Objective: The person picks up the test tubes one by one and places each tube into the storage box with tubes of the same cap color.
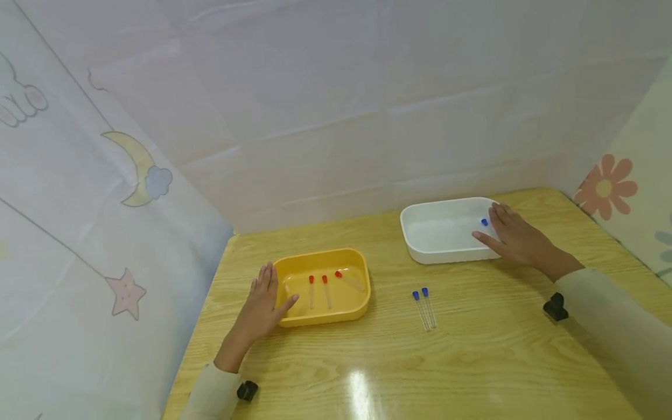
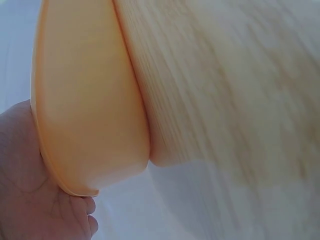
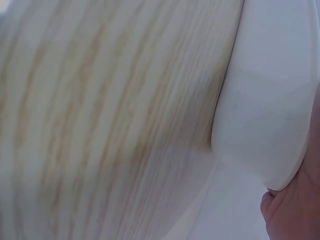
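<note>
My left hand (image 1: 261, 308) rests flat on the left rim of a yellow tray (image 1: 325, 319), thumb stretched over its inside. Three thin clear sticks with red heads, one of them a slanted stick (image 1: 350, 282), lie in that tray. At the right end of a white tray (image 1: 446, 256), my right hand (image 1: 517, 238) lies over the rim with fingers extended. A blue head (image 1: 484, 222) shows in the white tray beside the fingers; the rest of that piece is hidden. Both wrist views show the palms against the outer edges of the trays.
Between the trays, nearer me, a few clear sticks with blue heads (image 1: 425, 291) lie side by side on the wooden table (image 1: 315, 373). A pale cloth backdrop (image 1: 315, 116) stands behind the table, and a printed sheet (image 1: 63, 233) hangs at the left.
</note>
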`<state>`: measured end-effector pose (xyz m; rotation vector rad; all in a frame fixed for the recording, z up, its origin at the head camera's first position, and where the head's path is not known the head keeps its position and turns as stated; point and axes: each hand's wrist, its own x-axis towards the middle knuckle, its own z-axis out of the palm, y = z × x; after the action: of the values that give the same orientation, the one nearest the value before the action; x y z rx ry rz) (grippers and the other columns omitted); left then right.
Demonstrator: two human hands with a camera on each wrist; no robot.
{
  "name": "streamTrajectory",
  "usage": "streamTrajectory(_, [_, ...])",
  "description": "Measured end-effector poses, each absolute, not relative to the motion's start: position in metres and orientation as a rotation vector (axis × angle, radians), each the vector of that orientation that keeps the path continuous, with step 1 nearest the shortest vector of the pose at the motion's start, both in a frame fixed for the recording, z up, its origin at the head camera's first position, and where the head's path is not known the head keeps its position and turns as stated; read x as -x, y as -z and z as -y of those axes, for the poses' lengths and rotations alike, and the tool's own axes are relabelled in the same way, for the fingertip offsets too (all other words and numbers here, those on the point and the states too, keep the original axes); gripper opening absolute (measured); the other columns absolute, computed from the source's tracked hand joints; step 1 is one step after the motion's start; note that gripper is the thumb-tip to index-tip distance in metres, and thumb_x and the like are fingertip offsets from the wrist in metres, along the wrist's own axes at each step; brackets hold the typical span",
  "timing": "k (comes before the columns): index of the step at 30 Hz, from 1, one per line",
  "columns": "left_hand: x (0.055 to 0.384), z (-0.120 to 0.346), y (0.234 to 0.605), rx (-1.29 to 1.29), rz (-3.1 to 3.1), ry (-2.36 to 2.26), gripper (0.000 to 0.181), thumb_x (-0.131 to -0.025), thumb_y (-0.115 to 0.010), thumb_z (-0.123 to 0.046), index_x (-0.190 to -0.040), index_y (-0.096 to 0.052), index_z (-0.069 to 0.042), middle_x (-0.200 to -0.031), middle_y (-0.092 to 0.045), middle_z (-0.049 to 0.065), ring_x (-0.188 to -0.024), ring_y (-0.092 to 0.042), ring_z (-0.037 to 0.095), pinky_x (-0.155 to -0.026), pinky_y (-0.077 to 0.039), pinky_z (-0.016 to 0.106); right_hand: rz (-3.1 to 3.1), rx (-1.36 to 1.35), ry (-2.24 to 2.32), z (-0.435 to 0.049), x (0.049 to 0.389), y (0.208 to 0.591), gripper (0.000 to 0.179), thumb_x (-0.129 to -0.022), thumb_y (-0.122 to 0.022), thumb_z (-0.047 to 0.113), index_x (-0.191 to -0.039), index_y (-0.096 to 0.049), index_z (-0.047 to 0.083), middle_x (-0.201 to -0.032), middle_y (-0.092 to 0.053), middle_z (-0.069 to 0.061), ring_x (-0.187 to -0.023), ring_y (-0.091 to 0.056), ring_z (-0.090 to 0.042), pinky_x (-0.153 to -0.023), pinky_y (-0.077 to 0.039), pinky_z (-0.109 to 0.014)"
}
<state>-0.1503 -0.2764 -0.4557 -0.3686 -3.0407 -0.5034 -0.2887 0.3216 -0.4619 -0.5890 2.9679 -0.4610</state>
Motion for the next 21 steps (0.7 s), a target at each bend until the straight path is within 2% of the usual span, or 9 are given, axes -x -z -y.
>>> streamTrajectory(11, [0.148,0.274,0.449,0.354,3.054,0.453,0.095,-0.103,-0.049,-0.057,-0.160,-0.005,0.006,-0.167,0.005,0.020,-0.155,0.004,0.038,-0.120,0.000,0.064,-2.982,0.594,0.448,-0.323,0.289,0.462,0.095,-0.106,-0.037,0.056,-0.154,0.003,-0.016,-0.163,0.012,-0.032,-0.151,0.010,-0.048,-0.121,0.006,-0.058])
streamTrajectory(21, [0.147,0.269,0.444,0.391,3.022,0.440,0.093,-0.102,-0.052,-0.055,-0.161,-0.009,0.004,-0.167,0.001,0.023,-0.154,0.000,0.041,-0.119,-0.005,0.066,-2.986,0.581,0.484,-0.323,0.286,0.463,0.096,-0.106,-0.037,0.058,-0.155,0.002,-0.014,-0.164,0.011,-0.031,-0.151,0.010,-0.047,-0.121,0.005,-0.058])
